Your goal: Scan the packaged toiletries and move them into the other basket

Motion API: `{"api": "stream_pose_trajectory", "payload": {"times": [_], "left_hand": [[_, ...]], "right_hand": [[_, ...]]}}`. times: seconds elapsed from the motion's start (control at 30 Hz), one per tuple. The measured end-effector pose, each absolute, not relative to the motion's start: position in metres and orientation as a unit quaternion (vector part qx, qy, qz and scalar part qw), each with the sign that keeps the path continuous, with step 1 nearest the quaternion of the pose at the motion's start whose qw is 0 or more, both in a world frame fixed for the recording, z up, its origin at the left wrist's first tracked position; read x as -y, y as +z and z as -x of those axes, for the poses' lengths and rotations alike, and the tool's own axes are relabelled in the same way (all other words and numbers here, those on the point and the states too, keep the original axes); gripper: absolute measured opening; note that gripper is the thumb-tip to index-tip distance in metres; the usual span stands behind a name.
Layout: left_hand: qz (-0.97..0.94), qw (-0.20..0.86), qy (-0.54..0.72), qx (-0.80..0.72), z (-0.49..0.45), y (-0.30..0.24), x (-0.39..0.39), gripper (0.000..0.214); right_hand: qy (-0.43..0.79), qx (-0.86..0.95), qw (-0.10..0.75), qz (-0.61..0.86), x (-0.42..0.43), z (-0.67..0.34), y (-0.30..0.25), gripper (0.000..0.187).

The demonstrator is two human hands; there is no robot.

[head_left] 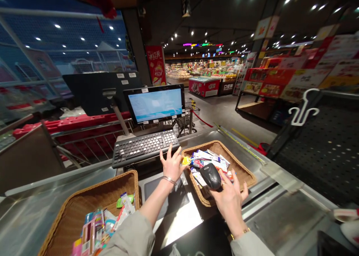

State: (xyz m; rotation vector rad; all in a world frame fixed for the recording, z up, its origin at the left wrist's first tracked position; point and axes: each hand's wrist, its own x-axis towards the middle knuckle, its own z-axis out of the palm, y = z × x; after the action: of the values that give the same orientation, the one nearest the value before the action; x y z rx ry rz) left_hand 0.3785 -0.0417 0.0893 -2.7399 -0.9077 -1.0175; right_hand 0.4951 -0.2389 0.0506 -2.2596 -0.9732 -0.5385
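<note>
My left hand point(172, 166) is between the keyboard point(144, 145) and the right wicker basket point(241, 170). Its thumb and index finger pinch a small item with a bright yellow end point(186, 160); the other fingers stretch up over the keyboard's edge. My right hand point(231, 198) holds a black handheld barcode scanner point(211, 176) above the same basket, thumb and index finger at its sides and the other fingers spread. The scanner's underside is hidden. Below it, several slim packets point(207, 157) lie jumbled in the basket.
A second wicker basket point(70, 211) with colourful packaged goods point(94, 230) stands at the left on the metal counter. Behind the keyboard rises a lit monitor point(157, 104). A white hook point(304, 108) hangs on a dark perforated panel at right.
</note>
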Motion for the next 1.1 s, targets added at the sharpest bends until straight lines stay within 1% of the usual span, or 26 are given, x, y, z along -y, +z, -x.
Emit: {"api": "stream_pose_trajectory", "payload": {"times": [0.3,0.5,0.73,0.8,0.97,1.1], "left_hand": [[0.910,0.023,-0.314,0.271,-0.410,0.083,0.043,0.016],[0.927,0.015,-0.265,0.266,-0.433,0.082,0.047,0.015],[0.937,0.002,-0.245,0.250,-0.461,0.075,0.052,0.024],[0.939,-0.003,-0.236,0.251,-0.467,0.072,0.053,0.028],[0.940,-0.002,-0.221,0.261,-0.473,0.067,0.054,0.050],[0.935,0.003,-0.224,0.276,-0.464,0.072,0.051,0.054]], "right_hand": [[-0.206,0.338,0.311,0.864,0.251,-0.513,0.051,0.033],[-0.205,0.329,0.303,0.871,0.261,-0.521,0.052,0.028],[-0.207,0.316,0.281,0.882,0.273,-0.529,0.051,0.025],[-0.207,0.315,0.278,0.884,0.276,-0.530,0.049,0.025],[-0.221,0.311,0.280,0.881,0.277,-0.531,0.046,0.027],[-0.233,0.319,0.276,0.877,0.272,-0.529,0.047,0.028]]}}
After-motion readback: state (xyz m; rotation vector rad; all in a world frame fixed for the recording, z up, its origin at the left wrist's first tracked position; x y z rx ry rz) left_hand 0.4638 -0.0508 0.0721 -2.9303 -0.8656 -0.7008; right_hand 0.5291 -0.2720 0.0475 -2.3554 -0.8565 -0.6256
